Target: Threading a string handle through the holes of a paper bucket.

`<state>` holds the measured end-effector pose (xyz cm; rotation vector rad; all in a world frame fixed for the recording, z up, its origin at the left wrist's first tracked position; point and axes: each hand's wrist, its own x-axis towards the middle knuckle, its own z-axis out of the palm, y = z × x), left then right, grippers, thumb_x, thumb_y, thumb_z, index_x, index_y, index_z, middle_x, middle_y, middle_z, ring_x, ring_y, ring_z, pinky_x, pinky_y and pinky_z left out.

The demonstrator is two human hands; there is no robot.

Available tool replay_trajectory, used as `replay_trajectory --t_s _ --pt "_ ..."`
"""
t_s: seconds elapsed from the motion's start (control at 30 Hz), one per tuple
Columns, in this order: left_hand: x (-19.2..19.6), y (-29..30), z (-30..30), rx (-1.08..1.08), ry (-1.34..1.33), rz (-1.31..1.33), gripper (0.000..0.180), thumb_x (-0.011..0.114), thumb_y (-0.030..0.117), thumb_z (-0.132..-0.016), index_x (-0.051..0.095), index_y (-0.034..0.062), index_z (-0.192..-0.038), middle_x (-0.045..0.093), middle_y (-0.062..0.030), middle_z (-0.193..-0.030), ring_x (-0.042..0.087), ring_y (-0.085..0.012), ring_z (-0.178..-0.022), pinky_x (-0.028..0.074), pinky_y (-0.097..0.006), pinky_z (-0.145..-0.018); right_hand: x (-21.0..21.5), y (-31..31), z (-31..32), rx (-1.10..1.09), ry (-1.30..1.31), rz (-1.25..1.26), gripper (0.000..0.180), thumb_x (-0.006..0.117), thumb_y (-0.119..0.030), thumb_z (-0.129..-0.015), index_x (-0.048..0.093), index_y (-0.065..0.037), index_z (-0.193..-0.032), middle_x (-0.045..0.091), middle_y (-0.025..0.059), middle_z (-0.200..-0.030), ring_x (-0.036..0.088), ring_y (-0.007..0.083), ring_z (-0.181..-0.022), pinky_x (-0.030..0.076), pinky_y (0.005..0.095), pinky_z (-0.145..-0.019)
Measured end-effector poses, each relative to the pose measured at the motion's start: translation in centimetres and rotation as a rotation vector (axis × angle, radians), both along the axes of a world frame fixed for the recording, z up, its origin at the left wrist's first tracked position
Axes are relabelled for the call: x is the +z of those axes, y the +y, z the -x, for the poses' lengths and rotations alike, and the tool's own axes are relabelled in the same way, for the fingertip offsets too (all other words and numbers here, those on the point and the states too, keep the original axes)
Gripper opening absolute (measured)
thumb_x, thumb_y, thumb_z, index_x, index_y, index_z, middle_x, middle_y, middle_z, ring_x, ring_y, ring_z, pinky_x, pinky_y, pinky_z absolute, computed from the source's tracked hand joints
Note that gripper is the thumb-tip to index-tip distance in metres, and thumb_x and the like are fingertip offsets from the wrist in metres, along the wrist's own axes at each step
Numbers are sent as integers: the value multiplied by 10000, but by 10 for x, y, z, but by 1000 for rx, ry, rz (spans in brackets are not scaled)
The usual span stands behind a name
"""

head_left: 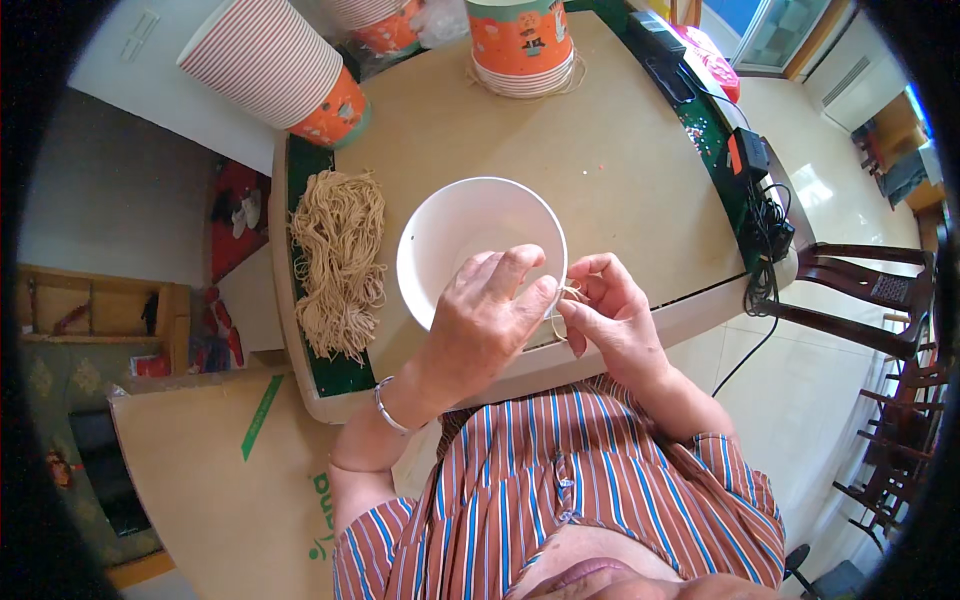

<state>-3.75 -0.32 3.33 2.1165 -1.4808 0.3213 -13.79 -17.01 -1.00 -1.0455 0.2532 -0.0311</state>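
A white paper bucket [440, 235] stands on the table before me, its opening facing up toward me. My left hand [490, 300] reaches over the opening, fingers curled, the thumb gripping the near right rim. Just outside that rim, my right hand [608, 305] pinches a thin beige cord [572, 292] between thumb and fingers. The cord runs close against the bucket's side, and a short loop hangs below; where it joins the bucket is hidden. Left of the bucket lies a thick bundle of beige cords [338, 260].
A tall stack of orange paper buckets [275, 70] leans at the far left. Another bucket stack [522, 45], with cords around its base, stands at the back. A power strip and black cables [765, 220] line the right edge. A wooden chair [870, 290] stands beyond; a cardboard box [210, 470] lies lower left.
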Motion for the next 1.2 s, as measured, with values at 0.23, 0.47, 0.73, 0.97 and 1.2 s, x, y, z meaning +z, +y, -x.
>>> replay_trajectory --t_s 0.23,0.47,0.73,0.97,1.2 --pt "-2 -1 -1 -6 6 37 263 757 71 -756 685 7 -1001 612 -129 -1101 667 -279 -923 565 -401 -797 1 5 2 -89 -161 236 305 680 -2 -960 528 -36 -1221 475 -53 -750 434 9 -621 345 195 -514" --pt "-3 -1 -1 -9 -5 74 296 776 47 -734 686 2 -1013 612 -118 -1098 659 -245 -860 566 -384 -774 1 5 -2 -97 -132 446 167 704 15 -931 635 -32 -1076 408 -94 -704 349 -3 -622 267 206 -523" --pt "-3 -1 0 -8 6 89 292 773 26 -743 680 0 -1019 612 -118 -1096 657 -239 -852 565 -382 -775 -2 3 -4 -132 -193 559 139 711 22 -912 636 -27 -1018 416 -82 -681 371 1 -608 286 214 -511" --pt "0 -2 1 -13 62 61 268 768 32 -750 661 22 -996 609 -103 -1094 659 -245 -878 559 -386 -797 0 4 -3 -170 -231 790 162 699 45 -848 614 -22 -968 466 -14 -656 417 30 -583 349 232 -500" --pt "-1 -4 1 -38 38 70 289 760 25 -732 649 18 -999 601 -98 -1088 654 -273 -916 549 -390 -795 9 5 -2 -186 -286 927 171 682 42 -828 589 -24 -954 549 74 -714 512 111 -563 452 280 -527"
